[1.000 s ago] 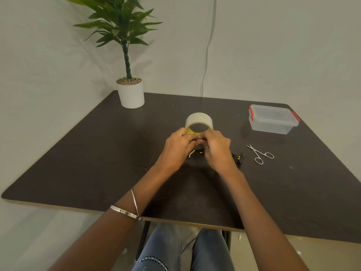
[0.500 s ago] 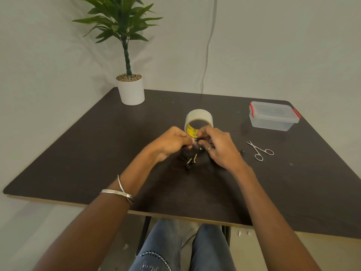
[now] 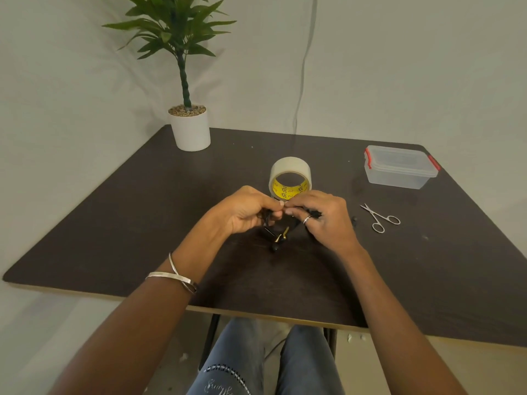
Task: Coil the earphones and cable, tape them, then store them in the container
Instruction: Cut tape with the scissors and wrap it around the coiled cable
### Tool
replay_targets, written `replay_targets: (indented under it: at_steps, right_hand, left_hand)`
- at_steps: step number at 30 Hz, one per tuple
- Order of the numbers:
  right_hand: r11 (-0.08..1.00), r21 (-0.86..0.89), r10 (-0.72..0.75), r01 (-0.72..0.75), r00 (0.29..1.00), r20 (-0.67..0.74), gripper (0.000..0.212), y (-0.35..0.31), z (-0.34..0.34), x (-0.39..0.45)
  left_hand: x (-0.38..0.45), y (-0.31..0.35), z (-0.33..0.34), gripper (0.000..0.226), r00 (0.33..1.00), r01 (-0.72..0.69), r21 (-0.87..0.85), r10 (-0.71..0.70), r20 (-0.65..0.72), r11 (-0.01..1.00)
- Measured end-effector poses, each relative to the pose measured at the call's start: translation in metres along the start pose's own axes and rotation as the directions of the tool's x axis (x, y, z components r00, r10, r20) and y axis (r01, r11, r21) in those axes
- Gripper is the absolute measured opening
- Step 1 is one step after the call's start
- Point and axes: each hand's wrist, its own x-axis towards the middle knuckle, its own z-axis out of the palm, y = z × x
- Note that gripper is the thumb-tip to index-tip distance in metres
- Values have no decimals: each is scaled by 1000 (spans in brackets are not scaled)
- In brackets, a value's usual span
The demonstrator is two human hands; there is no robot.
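Both hands meet over the middle of the dark table [image 3: 142, 223]. My left hand [image 3: 245, 212] and my right hand [image 3: 322, 215] pinch the black earphones [image 3: 278, 236] between fingertips, lifted a little above the tabletop. A gold plug and an earbud dangle below the hands. Part of the cable is hidden inside my fingers. Just behind my hands a tape roll [image 3: 290, 175] with a yellow core stands on its edge. The clear container [image 3: 399, 168], its lid on with red clips, sits at the far right.
Small silver scissors [image 3: 380, 218] lie to the right of my right hand. A potted plant [image 3: 190, 126] in a white pot stands at the table's far left corner. A small black piece [image 3: 354, 220] lies between my right hand and the scissors.
Both hands have lifted the earphones off the table and turned, so the plug and an earbud now hang beneath them. My left hand has rolled palm-inward.
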Motion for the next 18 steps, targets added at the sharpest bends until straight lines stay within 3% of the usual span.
replay_targets:
  at_steps: [6,12,15,18]
  right_hand:
    - [996,52,79,-77,996,-42,6,-7,0,0]
    - [962,122,247,-245,969,-1,8,-11,-2,4]
    - [861,190,469,-472,881,67,10,-11,-3,13]
    - [652,353,669,-671,728,151,16,-11,-4,22]
  left_hand:
    - [-4,-3,3,6,1000,-9,25,8,30,1000]
    - [-6,-4,3,6,981,-174,329,192,-23,928]
    - [-5,-6,6,11,943,-263,514,329,-40,816]
    - [-1,-8,10,18,887,-313,670,460,-49,674]
